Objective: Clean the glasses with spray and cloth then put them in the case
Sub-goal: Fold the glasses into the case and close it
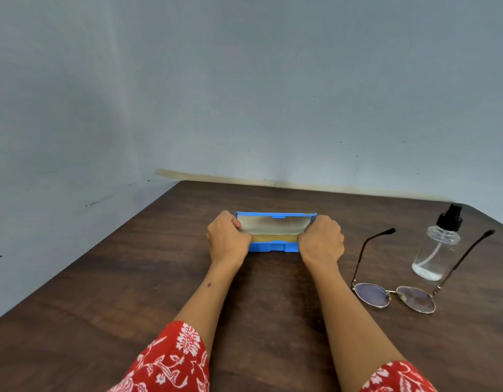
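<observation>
A blue glasses case lies open in the middle of the dark wooden table, its pale lining facing me. My left hand grips the case's left end and my right hand grips its right end, fingers curled round the edges. A yellowish cloth seems to lie inside the case. The round, thin-framed glasses lie on the table to the right, arms unfolded and pointing away from me. A clear spray bottle with a black nozzle stands just beyond them.
A grey wall runs right behind the table's far edge. The table's left edge slants from the far corner toward me. Red patterned sleeves cover my upper arms at the bottom of the view.
</observation>
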